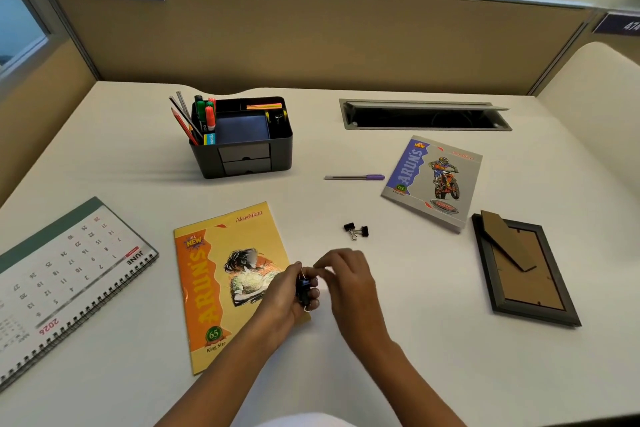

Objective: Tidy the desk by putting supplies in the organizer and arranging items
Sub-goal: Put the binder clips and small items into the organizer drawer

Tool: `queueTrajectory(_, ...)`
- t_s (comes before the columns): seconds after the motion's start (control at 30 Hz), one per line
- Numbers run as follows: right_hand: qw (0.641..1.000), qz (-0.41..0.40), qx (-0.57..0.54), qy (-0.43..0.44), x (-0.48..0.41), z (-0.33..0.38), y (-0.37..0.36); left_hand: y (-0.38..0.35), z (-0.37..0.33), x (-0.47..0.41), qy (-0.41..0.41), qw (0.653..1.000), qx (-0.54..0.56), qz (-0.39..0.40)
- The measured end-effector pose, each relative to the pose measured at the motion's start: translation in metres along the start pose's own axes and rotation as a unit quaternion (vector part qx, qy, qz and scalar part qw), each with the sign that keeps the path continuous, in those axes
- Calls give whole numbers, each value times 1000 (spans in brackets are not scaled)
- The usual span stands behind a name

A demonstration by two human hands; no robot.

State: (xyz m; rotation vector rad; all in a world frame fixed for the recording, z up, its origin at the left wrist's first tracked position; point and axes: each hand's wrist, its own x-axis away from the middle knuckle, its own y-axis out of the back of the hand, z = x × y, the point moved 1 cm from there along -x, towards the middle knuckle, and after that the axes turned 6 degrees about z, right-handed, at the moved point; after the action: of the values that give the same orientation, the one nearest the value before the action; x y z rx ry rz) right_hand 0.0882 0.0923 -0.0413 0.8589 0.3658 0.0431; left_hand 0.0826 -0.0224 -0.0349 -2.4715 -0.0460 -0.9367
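My left hand (289, 291) grips black binder clips (304, 288) over the right edge of the yellow notebook (221, 284). My right hand (346, 274) sits just beside it, fingertips curled toward the clips; whether they pinch one I cannot tell. Two more black binder clips (356, 230) lie on the desk beyond my hands. A purple pen (355, 177) lies farther back. The black organizer (242, 139) stands at the back centre, holding pencils, markers and sticky notes.
A grey notebook with a motorbike picture (433, 182) lies at the right. A picture frame (526, 267) lies face down by the right edge. A spiral calendar (65, 281) lies at the left. A cable slot (426, 114) is open at the back.
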Motion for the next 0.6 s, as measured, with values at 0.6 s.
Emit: queueTrajectory(0.6,989,38,100,-104,-50,-88,1,4,-5,-2,-6,1000,3,1)
